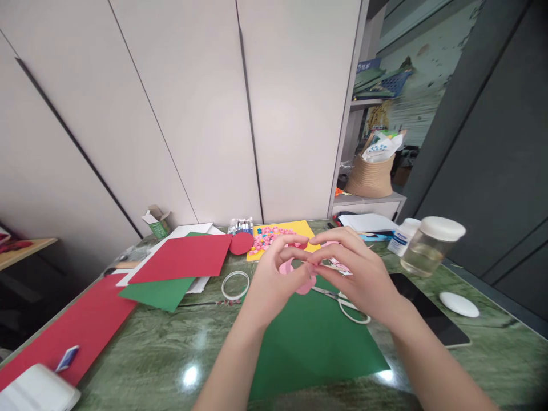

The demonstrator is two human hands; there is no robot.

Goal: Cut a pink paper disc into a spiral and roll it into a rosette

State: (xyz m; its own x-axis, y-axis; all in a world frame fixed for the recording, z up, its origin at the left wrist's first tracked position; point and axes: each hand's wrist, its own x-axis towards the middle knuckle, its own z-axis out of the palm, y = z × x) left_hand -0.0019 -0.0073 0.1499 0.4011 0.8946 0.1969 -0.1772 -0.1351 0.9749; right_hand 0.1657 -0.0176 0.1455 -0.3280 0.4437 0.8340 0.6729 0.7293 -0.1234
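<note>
Since thin paper bends easily, the left hand (pixel 270 285) and right hand (pixel 368 277), fingertips nearly closed, seem to pinch one pink paper piece (pixel 305 287) lightly above one green sheet (pixel 317 348). From it, one pair of scissors (pixel 324 293) lies at four o'clock, probably for reach; one white ring (pixel 234 298), nine; uncountable beads (pixel 262 240), eleven.

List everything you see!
Pink paper: several, around fingers
Red sheets: 2, left
Green sheets: 2, left, centre
White sheets: several, left
Beads: many, mostly pink, on yellow sheet
Red circle: 1, back
Scissors: 1, white, centre
Tape roll: 1, white, centre
Tablet: 1, black, right
Oval thing: 1, white, right
Jar: 1, clear, right
Bottle: 1, white, right
Box: 1, green, left
Basket: 1, tan, shelf
Doors: several, pale, behind
Table: 1, green, below
Others: hard to tell
Hands: 2, bare, centre
</note>
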